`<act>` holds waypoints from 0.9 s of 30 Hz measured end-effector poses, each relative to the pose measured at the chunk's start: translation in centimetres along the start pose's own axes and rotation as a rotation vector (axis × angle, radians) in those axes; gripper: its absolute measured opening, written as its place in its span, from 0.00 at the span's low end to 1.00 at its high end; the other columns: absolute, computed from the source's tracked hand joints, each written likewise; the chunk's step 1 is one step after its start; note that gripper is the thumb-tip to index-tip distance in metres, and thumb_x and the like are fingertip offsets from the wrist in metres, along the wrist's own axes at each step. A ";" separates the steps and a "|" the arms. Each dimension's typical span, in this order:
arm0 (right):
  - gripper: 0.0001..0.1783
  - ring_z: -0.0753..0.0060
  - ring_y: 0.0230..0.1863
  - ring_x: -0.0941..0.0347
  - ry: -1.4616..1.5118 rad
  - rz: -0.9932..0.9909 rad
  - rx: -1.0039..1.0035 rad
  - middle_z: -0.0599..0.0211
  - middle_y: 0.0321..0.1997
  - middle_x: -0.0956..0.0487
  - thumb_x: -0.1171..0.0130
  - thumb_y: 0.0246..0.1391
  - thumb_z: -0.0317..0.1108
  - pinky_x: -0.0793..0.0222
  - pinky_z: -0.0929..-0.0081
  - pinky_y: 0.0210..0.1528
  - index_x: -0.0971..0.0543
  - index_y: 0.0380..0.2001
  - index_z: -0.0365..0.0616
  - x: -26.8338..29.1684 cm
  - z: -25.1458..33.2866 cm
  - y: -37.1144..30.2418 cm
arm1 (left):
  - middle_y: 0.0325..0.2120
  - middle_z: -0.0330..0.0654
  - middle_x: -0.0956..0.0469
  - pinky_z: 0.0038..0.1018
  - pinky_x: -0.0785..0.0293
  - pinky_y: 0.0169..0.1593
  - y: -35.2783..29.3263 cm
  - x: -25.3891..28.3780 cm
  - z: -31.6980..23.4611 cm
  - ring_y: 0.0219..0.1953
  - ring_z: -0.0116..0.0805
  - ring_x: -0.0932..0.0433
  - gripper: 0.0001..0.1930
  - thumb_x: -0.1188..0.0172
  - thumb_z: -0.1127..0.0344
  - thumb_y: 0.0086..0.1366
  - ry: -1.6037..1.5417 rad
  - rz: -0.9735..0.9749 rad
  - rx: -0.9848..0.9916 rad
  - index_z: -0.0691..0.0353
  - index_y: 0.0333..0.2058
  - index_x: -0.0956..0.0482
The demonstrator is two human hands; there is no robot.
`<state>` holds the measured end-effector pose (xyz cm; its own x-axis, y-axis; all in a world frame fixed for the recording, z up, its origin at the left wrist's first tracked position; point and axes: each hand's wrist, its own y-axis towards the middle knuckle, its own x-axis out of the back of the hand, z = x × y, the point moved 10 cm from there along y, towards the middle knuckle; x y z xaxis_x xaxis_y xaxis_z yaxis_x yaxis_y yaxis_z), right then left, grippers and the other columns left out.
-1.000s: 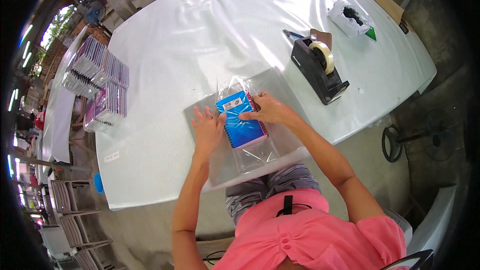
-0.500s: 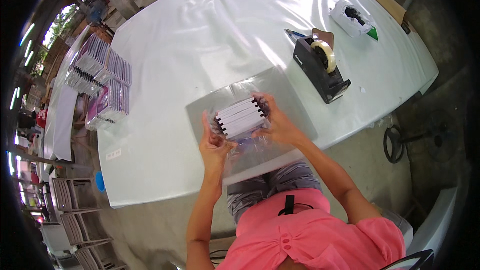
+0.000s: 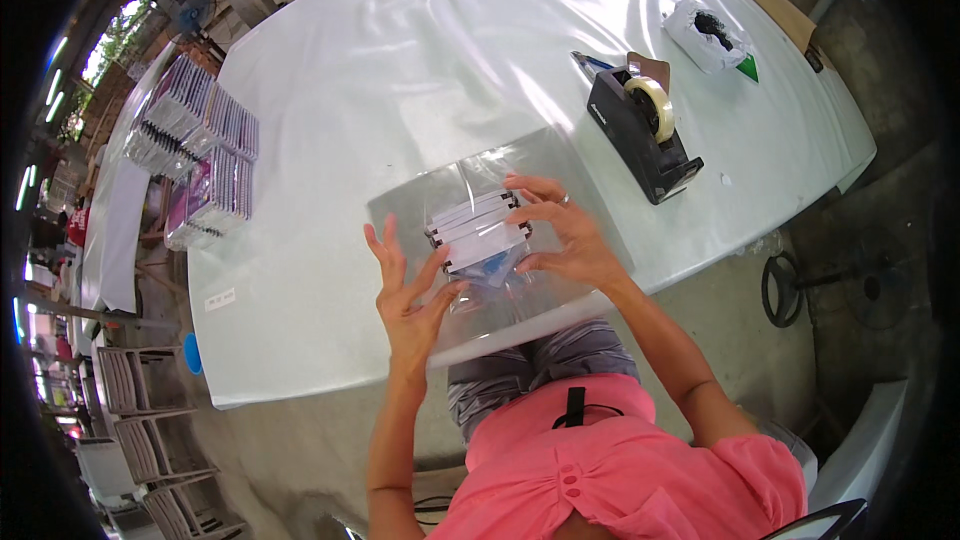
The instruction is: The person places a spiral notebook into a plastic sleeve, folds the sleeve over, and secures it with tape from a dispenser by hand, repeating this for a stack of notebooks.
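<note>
A small stack of white-edged booklets [image 3: 478, 237] with black binding at its ends, under clear plastic film, lies in front of me. Blue shows on its near side. My right hand [image 3: 570, 245] grips the stack's right end, fingers over the far edge and thumb at the near corner. My left hand [image 3: 408, 305] is at the left end with its fingers spread. Its index fingertip meets the near left corner, and the thumb is by the film. Beneath lies a grey, see-through sheet [image 3: 590, 200] on the white-covered table [image 3: 300, 310].
A black tape dispenser [image 3: 640, 145] with a clear roll stands to the right, a blue pen [image 3: 592, 61] beside it. Farther right is a white plastic bag [image 3: 700, 37] with dark contents. Piles of plastic-wrapped spiral notebooks [image 3: 212, 195] stand at the table's left edge.
My left hand has loosened and spread its fingers, moving slightly left. My right fingers have shifted onto the top of the stack, which has tilted, showing more of its blue near side.
</note>
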<state>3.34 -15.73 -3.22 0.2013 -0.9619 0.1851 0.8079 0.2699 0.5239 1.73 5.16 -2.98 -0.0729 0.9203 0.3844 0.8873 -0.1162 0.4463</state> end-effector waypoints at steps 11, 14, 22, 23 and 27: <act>0.22 0.51 0.68 0.45 -0.165 -0.153 0.104 0.57 0.66 0.38 0.26 0.40 0.35 0.48 0.58 0.67 0.20 0.43 0.52 -0.7 1.4 0.1 | 0.67 0.42 0.42 0.50 0.51 0.68 3.5 -1.4 -3.9 0.72 0.57 0.62 0.27 0.26 0.70 0.40 0.348 0.239 -0.156 0.42 0.44 0.15; 0.14 0.56 0.63 0.38 -0.124 -0.173 0.061 0.57 0.63 0.34 0.29 0.44 0.31 0.40 0.62 0.61 0.19 0.36 0.49 -0.3 2.1 0.7 | 0.65 0.38 0.38 0.50 0.50 0.68 3.6 -1.1 -3.9 0.70 0.63 0.57 0.19 0.27 0.58 0.47 0.365 0.201 -0.159 0.41 0.41 0.14; 0.06 0.62 0.56 0.30 -0.096 -0.055 -0.141 0.60 0.53 0.25 0.31 0.47 0.28 0.37 0.65 0.60 0.17 0.30 0.43 0.2 2.4 3.1 | 0.64 0.31 0.36 0.45 0.41 0.64 5.1 -1.9 -3.7 0.70 0.60 0.56 0.13 0.31 0.58 0.54 0.340 0.283 -0.107 0.43 0.40 0.13; 0.06 0.64 0.54 0.29 -0.094 -0.050 -0.189 0.61 0.51 0.24 0.30 0.46 0.28 0.36 0.66 0.58 0.18 0.29 0.42 0.1 2.1 3.3 | 0.64 0.31 0.36 0.45 0.41 0.64 5.3 -1.9 -3.7 0.70 0.60 0.56 0.13 0.31 0.58 0.54 0.342 0.281 -0.107 0.43 0.40 0.13; 0.07 0.68 0.49 0.28 -0.129 -0.020 -0.222 0.65 0.46 0.23 0.29 0.44 0.27 0.33 0.71 0.53 0.18 0.28 0.44 0.1 1.5 4.2 | 0.62 0.39 0.32 0.44 0.45 0.67 6.1 -1.6 -2.6 0.72 0.49 0.56 0.21 0.29 0.69 0.49 0.106 0.239 0.021 0.53 0.45 0.16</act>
<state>5.91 -14.61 0.28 0.1228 -0.9495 0.2887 0.9155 0.2207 0.3363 6.10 2.04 1.19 0.0937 0.8233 0.5599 0.8941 -0.3169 0.3163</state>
